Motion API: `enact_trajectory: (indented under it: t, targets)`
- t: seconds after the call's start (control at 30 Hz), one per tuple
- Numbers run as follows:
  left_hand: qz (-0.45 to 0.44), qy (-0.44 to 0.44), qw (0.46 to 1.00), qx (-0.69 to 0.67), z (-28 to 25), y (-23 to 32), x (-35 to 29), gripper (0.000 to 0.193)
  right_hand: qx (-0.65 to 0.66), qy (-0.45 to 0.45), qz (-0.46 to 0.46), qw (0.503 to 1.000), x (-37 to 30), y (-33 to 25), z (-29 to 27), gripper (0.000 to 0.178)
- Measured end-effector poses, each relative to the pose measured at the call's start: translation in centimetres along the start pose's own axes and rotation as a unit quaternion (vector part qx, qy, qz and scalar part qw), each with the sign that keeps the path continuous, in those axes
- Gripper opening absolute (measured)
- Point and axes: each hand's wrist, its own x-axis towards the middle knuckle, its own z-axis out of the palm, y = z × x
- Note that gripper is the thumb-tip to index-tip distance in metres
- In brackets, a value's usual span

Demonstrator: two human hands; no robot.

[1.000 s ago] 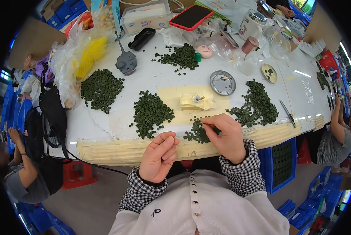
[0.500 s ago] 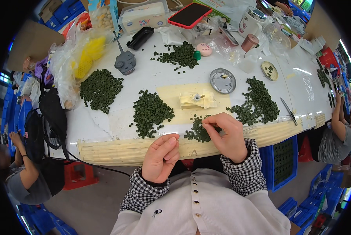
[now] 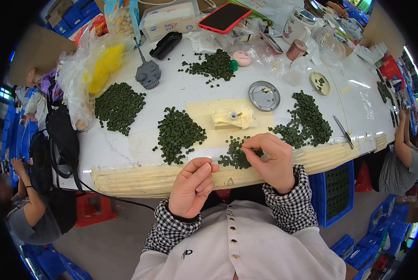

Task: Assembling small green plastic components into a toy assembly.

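My left hand (image 3: 193,186) hovers over the table's front edge, its thumb and forefinger pinched together; whatever lies between them is too small to make out. My right hand (image 3: 270,161) is pinched too, its fingertips at a small pile of dark green round pieces (image 3: 234,158), and what they grip is hidden. Behind the hands a pale block wrapped in tape (image 3: 227,122) carries a short metal pin (image 3: 237,115). A larger heap of the same green pieces (image 3: 178,135) lies left of the block, and another heap (image 3: 309,116) lies to its right.
More green heaps (image 3: 120,107) spread over the white table. Beyond the block are a round metal lid (image 3: 264,96), a grey model tank turret (image 3: 148,74), and a red-cased phone (image 3: 224,18). A pen-like tool (image 3: 343,132) lies right. A blue crate (image 3: 332,193) stands below the edge.
My left fingertips have shifted slightly, with the forefinger curled a little more. The right hand stays pinched at the small pile, almost unmoved.
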Motion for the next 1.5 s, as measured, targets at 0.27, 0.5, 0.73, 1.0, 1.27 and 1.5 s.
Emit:
enact_trajectory:
  t: [0.27, 0.5, 0.73, 1.0, 1.27, 1.5]
  targets:
    - [-0.004, -0.005, 1.0, -0.006, 0.1, -0.1, 0.1, 0.015, 0.0, 0.0, -0.023, 1.0, 0.2, -0.1, -0.3, 0.011]
    - [-0.002, 0.02, 1.0, 0.021, 0.9, -0.1, 0.1, 0.016, 0.365, -0.081, 0.222, 0.901, -0.6, -0.4, -0.5, 0.009]
    - [-0.003, -0.021, 1.0, 0.007, 0.8, -0.5, 0.5, 0.018, 0.555, -0.158, 0.317, 0.753, -0.5, -1.0, 0.2, 0.011]
    - [-0.005, -0.012, 1.0, 0.013, 1.5, -0.1, 0.4, 0.02, 0.537, -0.169, 0.323, 0.761, -0.2, -1.5, 0.7, 0.012]
    - [0.016, -0.011, 0.999, 0.036, 1.7, -0.1, 0.8, 0.02, 0.455, -0.109, 0.255, 0.846, 0.1, -2.4, 0.9, 0.011]
    - [0.024, -0.008, 0.998, 0.065, 2.1, 0.0, 1.3, 0.019, 0.336, -0.092, 0.212, 0.913, 0.2, -2.1, 0.7, 0.012]
